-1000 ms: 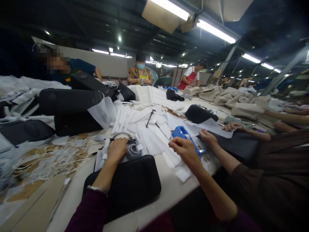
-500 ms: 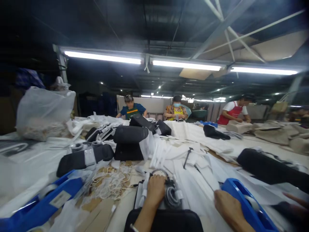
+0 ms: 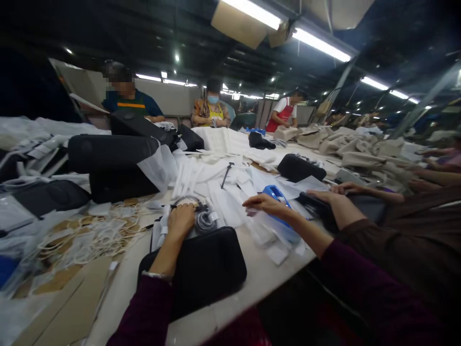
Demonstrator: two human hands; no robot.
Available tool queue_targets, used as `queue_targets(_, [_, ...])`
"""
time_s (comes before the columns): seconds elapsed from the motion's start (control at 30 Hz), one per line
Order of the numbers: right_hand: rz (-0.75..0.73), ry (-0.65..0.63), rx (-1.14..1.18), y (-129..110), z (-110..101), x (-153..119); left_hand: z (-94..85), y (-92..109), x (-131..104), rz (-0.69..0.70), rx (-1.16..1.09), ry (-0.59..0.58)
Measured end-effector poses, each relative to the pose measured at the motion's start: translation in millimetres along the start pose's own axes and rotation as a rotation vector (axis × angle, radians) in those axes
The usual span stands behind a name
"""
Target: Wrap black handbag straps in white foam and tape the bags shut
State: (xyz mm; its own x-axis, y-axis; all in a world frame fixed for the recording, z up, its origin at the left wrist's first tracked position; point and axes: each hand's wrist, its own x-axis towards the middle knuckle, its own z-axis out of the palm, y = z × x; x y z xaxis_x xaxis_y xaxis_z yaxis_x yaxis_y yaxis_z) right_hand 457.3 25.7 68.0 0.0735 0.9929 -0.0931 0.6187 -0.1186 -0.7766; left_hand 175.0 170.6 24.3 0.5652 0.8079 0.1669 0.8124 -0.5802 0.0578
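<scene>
An open black zip case (image 3: 212, 264) lies at the table's front edge, its lid half towards me. My left hand (image 3: 181, 221) is curled over the far half, fingers closed on the contents near the case's rim. What lies under the palm is hidden. Beside those fingers sits a coiled grey cable (image 3: 206, 221). My right hand (image 3: 268, 205) hovers right of the case, thumb and fingers brought together pointing left. Something small and pale seems to be at its fingertips, too blurred to name. Just behind this hand stands a blue tape dispenser (image 3: 274, 193), partly covered.
White wrapping sheets (image 3: 230, 206) spread beyond the case. Black cases (image 3: 111, 154) are piled at the left, near tangled cords (image 3: 97, 235) and cardboard (image 3: 68, 307). Close on the right, a co-worker's hands (image 3: 331, 202) rest on another black case. Several people work across the table.
The view has swung right, showing more of the neighbouring co-worker. My right hand has come away from beside the tape dispenser, moving left towards the case. My left hand stays on the case.
</scene>
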Motion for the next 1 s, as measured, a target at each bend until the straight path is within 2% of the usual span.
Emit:
queue_targets(0.07, [-0.132, -0.137, 0.039, -1, 0, -6, 1.4, 0, 0, 0.007, 0.018, 0.004])
queue_targets(0.13, [-0.310, -0.188, -0.086, -3, 1, -12, 3.7, -1, 1, 0.017, 0.036, 0.010])
queue_targets(0.2, [-0.436, -0.099, -0.375, -5, 5, -19, 6.1, -1, 2, 0.029, 0.053, 0.015])
queue_targets(0.3, [-0.482, 0.036, -0.702, -8, 12, -29, 8.0, -1, 2, 0.046, 0.072, 0.027])
queue_targets(0.4, [-0.529, 0.081, -0.995, -7, 20, -40, 7.7, 0, 1, 0.051, 0.079, 0.030])
queue_targets(0.5, [-0.650, 0.085, -1.237, 1, 24, -54, 7.6, 0, 2, 0.053, 0.075, 0.021])
queue_targets(0.6, [-0.788, 0.027, -1.291, 8, 27, -67, 9.2, 0, 4, 0.053, 0.070, 0.011])
queue_targets(0.7, [-0.892, -0.085, -1.294, 5, 31, -75, 9.3, 1, 4, 0.056, 0.067, 0.008])
queue_targets(0.87, [-1.007, -0.273, -1.268, -11, 39, -74, 2.4, 5, 0, 0.117, 0.049, 0.039])
queue_targets(1.0, [-1.087, -0.402, -1.182, -27, 48, -83, -0.6, 5, 0, 0.145, 0.003, 0.005])
